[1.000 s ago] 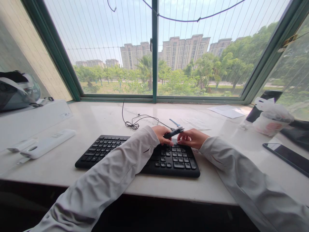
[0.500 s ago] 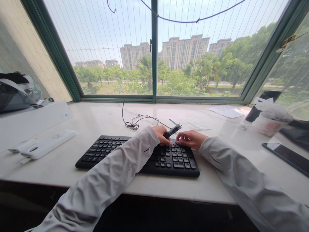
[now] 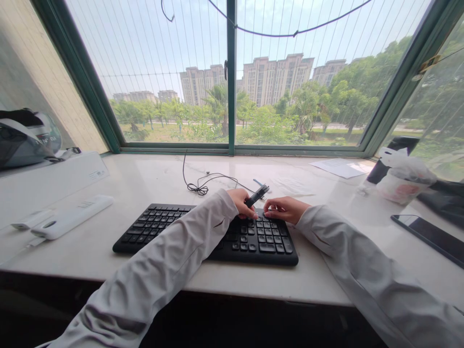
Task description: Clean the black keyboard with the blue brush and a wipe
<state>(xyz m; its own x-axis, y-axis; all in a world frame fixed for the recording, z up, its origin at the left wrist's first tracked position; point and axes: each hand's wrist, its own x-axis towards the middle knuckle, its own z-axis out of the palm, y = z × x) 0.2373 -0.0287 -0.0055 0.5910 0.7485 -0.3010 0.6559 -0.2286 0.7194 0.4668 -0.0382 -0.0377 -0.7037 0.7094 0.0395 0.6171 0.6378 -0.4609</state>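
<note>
A black keyboard (image 3: 170, 227) lies on the white sill. My left hand (image 3: 241, 202) is closed round a slim dark tool (image 3: 256, 195) whose far end points up and to the right, over the keyboard's upper right keys. My right hand (image 3: 284, 209) rests just to the right, fingers curled and pinched down on keys near the number pad; what they hold, if anything, is too small to see. A thin blue-handled tool (image 3: 259, 183) lies on the sill just behind the hands.
A black cable (image 3: 201, 186) coils behind the keyboard. White devices (image 3: 70, 217) and a white box (image 3: 47, 176) sit at the left, with a helmet (image 3: 25, 137) behind. At the right are a bagged cup (image 3: 402, 176), a phone (image 3: 429, 237) and papers (image 3: 342, 166).
The dark tool in my left hand has tilted from nearly level to pointing upward. My right hand has shifted slightly left on the keys.
</note>
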